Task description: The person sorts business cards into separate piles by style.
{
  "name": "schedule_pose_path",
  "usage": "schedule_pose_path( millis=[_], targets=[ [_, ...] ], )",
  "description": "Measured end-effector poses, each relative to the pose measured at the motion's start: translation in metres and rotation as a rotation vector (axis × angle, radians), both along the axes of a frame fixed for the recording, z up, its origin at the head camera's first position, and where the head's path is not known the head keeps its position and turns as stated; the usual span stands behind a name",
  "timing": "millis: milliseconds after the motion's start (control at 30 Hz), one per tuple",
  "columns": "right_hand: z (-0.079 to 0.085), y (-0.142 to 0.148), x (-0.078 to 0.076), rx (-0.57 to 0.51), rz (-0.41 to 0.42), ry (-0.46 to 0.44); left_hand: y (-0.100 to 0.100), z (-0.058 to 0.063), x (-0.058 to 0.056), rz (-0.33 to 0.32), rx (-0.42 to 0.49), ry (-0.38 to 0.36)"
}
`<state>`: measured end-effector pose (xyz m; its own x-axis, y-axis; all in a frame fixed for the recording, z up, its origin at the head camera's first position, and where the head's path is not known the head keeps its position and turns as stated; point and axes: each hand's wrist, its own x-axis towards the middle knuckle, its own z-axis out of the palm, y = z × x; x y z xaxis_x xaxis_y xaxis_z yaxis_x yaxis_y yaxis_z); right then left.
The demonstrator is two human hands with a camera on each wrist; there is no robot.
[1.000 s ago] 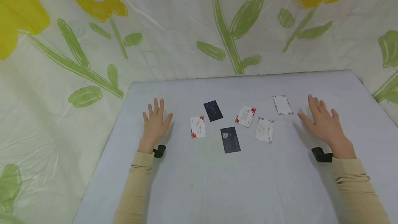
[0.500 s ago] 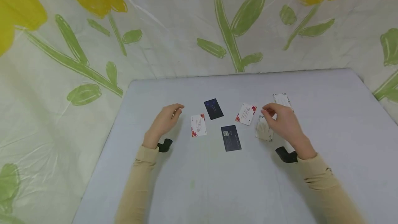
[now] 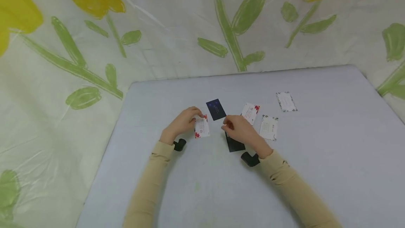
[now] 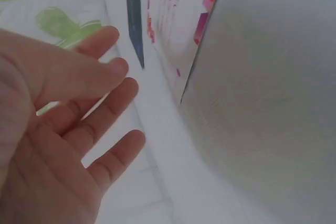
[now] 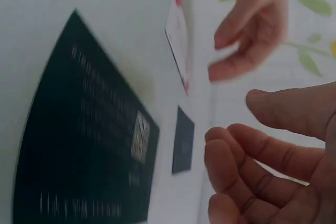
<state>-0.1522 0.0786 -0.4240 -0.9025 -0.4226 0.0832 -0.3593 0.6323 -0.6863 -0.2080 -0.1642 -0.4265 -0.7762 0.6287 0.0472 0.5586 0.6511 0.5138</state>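
My left hand (image 3: 183, 124) hovers at the left edge of a white business card with red flower corners (image 3: 202, 129). In the left wrist view its loosely bent fingers stand apart from that card (image 4: 176, 24), holding nothing. My right hand (image 3: 243, 130) is over a dark business card with a QR code (image 3: 235, 146), covering its upper part in the head view. From the right wrist, the dark card (image 5: 79, 140) lies flat below, while thumb and bent fingers have a gap between them and grip nothing.
Behind lies a dark blue card (image 3: 216, 109). A second red-flowered card (image 3: 251, 111), partly hidden by my right hand, and two leaf-bordered white cards, one nearer (image 3: 269, 128) and one farther (image 3: 286, 101), lie to the right. A flower-painted sheet (image 3: 177, 55) hangs behind the table (image 3: 196, 192).
Both hands have come inward from the table's sides. My left hand went right to the red-flowered card, my right hand left to the dark QR card. Their spread fingers have bent; the cards lie unmoved.
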Motion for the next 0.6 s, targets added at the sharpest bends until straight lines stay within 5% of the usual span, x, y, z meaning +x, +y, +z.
schedule_pose_path(
  millis=[167, 333, 600],
  targets=[
    [-0.008, -0.033, -0.003, 0.107, -0.015, -0.063, 0.004, -0.003, -0.005, -0.097, -0.022, 0.032],
    [-0.013, -0.062, -0.004, 0.280, -0.061, -0.028, 0.005, -0.007, -0.008, -0.184, -0.042, 0.029],
    [-0.018, -0.094, -0.008, 0.422, -0.202, -0.001, 0.002, -0.012, -0.007, -0.205, -0.056, -0.024]
  ],
)
